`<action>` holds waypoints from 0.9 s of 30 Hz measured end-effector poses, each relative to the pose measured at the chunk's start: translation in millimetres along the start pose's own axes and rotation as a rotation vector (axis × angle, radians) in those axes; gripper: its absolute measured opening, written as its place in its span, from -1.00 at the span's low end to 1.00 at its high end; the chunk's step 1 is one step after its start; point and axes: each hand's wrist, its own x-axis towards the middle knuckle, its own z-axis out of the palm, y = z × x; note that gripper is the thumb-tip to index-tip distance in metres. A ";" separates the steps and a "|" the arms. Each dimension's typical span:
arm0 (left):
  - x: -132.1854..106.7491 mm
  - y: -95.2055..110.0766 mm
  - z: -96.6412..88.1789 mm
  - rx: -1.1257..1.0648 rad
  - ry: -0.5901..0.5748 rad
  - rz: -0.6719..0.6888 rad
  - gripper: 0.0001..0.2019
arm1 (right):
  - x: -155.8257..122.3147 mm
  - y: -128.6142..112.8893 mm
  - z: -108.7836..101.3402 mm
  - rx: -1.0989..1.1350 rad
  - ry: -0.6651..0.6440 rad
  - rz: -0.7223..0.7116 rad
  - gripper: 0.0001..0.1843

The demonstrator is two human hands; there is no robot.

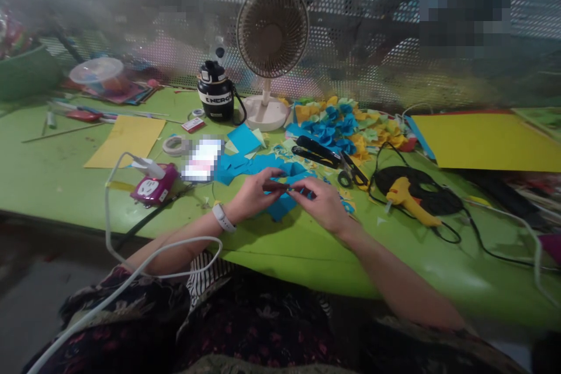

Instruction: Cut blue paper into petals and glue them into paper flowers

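My left hand and my right hand meet at the table's front middle, fingertips pinched close together. Whatever sits between them is too small and too covered to name. Blue paper shows just below and behind my fingers; I cannot tell whether they hold it. More cut blue paper pieces lie spread beyond my left hand. A black stapler and dark-handled scissors rest beyond my right hand, among small paper scraps.
Behind stand a fan and a black bottle, near a heap of folded paper pieces. A yellow glue gun lies right, by yellow sheets. Left are a phone, tape roll and purple socket block. A white cable crosses my left forearm.
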 end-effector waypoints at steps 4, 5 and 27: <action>0.9 -2.7 3.6 -0.137 0.002 -0.003 -0.67 | 0.8 -6.4 -3.4 0.174 0.094 0.117 -0.83; 1.1 -3.8 4.6 -0.147 0.009 -0.007 -0.70 | 0.8 -8.3 -4.4 0.214 0.137 0.146 -0.81; -2.7 -29.9 8.2 0.046 0.063 0.312 -0.70 | -6.0 -17.7 1.3 -0.117 0.510 -0.328 -0.94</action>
